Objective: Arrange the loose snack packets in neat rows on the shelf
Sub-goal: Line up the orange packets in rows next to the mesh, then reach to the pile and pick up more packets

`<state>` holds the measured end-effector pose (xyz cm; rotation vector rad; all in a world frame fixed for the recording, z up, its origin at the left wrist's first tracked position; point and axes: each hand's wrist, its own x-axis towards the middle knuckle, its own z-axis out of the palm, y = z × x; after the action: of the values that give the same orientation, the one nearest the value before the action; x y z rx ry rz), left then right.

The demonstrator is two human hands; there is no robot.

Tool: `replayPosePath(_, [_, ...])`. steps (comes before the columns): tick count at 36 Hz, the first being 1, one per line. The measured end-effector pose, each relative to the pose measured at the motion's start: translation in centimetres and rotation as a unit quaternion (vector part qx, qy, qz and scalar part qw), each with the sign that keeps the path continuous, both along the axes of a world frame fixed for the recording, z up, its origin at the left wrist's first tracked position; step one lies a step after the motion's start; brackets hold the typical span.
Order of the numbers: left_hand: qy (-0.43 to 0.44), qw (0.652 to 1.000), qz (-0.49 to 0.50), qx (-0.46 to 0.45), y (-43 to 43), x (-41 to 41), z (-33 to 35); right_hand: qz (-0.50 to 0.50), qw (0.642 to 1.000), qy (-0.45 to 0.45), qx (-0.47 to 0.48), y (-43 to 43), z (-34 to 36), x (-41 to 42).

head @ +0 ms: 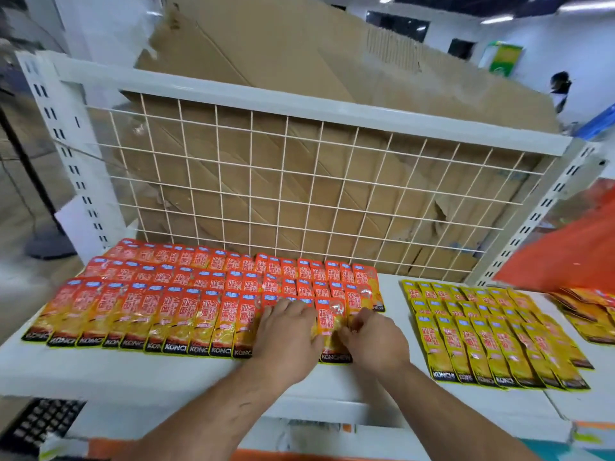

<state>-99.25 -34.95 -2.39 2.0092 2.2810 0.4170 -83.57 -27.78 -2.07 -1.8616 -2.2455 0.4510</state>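
On the white shelf point(133, 367), orange packets point(166, 294) lie in three overlapping rows, with yellow packets point(482, 334) in rows well apart to the right. At the front row's right end, the left hand point(286, 337) presses flat on the packets, fingers spread. The right hand point(376, 344) has its fingers curled, pinching the edge of the end packet point(327, 317).

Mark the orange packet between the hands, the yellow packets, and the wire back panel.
orange packet point(327, 316): head view, red label.
yellow packets point(486, 331): head view, middle of block.
wire back panel point(299, 106): head view, top rail.
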Motion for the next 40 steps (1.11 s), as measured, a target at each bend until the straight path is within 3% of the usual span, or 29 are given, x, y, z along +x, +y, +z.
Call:
replayPosePath(4, [0.006, 0.999, -0.046, -0.003, 0.8, 1.6, -0.5, 0.076, 0.993, -0.027, 0.084, -0.4, -0.6, 2.4])
replayPosePath(7, [0.001, 0.996, -0.087, -0.002, 1.3, 3.7, -0.5, 0.121, 0.979, -0.120, 0.115, -0.4, -1.5, 5.5])
replayPosePath(23, [0.028, 0.968, -0.247, -0.008, 2.0, 23.2, 1.3, -0.034, 0.992, -0.092, 0.084, -5.9, 1.0, 25.9])
replayPosePath(40, [-0.018, 0.961, -0.275, -0.036, 2.3, 48.2, 3.4, -0.093, 0.992, -0.076, 0.045, -7.7, 4.1, 51.8])
